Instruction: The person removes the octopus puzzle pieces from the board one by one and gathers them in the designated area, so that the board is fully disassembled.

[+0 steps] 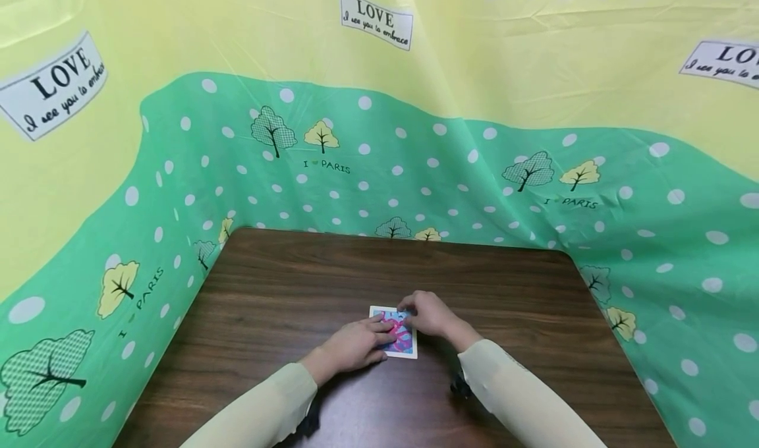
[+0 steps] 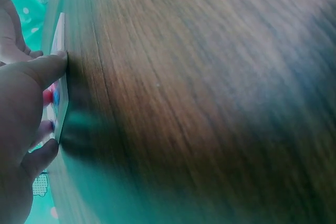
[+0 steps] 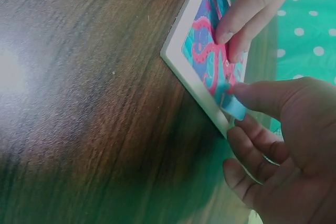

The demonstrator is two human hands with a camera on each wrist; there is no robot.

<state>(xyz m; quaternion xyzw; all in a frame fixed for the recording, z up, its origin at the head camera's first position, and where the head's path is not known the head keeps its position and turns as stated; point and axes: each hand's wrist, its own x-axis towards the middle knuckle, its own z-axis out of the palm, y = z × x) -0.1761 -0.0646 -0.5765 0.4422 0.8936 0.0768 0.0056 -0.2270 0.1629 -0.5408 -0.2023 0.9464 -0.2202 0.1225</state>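
A small square puzzle [image 1: 406, 350] with a white border and a pink octopus-like picture on blue lies flat on the table. My left hand [image 1: 351, 345] rests on its left part, fingers stretched over the picture; the left wrist view shows fingertips of that hand [image 2: 21, 103] touching the board's edge. At the far right corner is my right hand [image 1: 434, 313]. Between its thumb and fingers it pinches a small light-blue piece [image 3: 234, 108], tilted up from the board in the right wrist view. The right fingers partly hide the corner.
The dark wood-grain table [image 1: 284, 270] extends around the board, with rounded far corners. A green and yellow patterned cloth [image 1: 415, 191] hangs behind it and along both sides. Dark objects sit under both sleeves at the wrists.
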